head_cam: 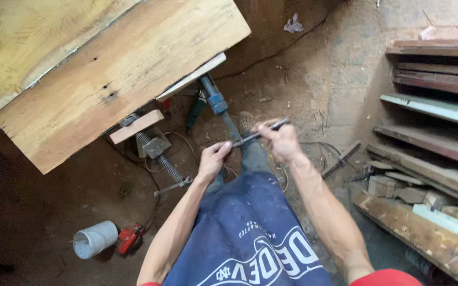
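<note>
Seen from above, looking down over a dark blue apron (250, 238) with white lettering. Right hand (279, 140) closed around a thin dark metal rod (261, 132), gripping near its upper end, with the rod slanting down to the left. Left hand (213, 159) pinching the rod's lower end between fingers and thumb, fingers curled narrow. Both hands held out in front of the body, above a dusty, sawdust-strewn floor (314, 79). Just beyond the hands, a blue-handled clamp (216, 100) running under the edge of a thick wooden slab (112, 69) that fills the upper left, with a pale knotted plank lying on top of it. Under the slab, a wooden block (136, 127) and a threaded metal screw (163, 161) with a handle bar. Lower left on the floor, a white plastic container (95, 239) lying beside a small red tool (129, 238). Along the right, a stack of long boards and offcuts (430, 137), well apart from the hands
</note>
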